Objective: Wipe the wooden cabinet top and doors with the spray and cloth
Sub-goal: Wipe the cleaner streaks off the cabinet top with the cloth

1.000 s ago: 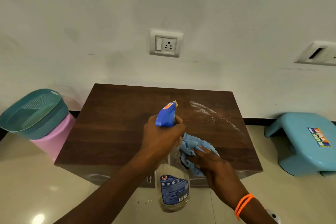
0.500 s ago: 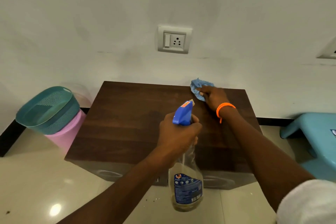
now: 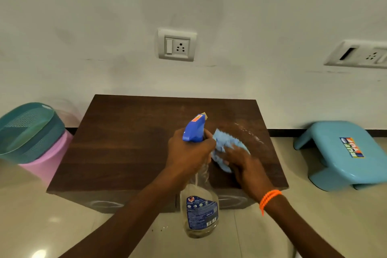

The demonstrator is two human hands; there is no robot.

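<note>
Right hand (image 3: 243,161) drawn back from the cabinet top's (image 3: 129,144) far edge to its right middle, pressing the blue cloth (image 3: 225,146) flat, left hand (image 3: 188,151) gripping the spray bottle (image 3: 200,205) by its neck, long axis upright, nozzle aimed away toward the wall, above the front edge.

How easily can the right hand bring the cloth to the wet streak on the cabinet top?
Probably yes. The right hand presses the cloth on the cabinet top, and the wet streak lies just beyond it with bare wood between.
</note>
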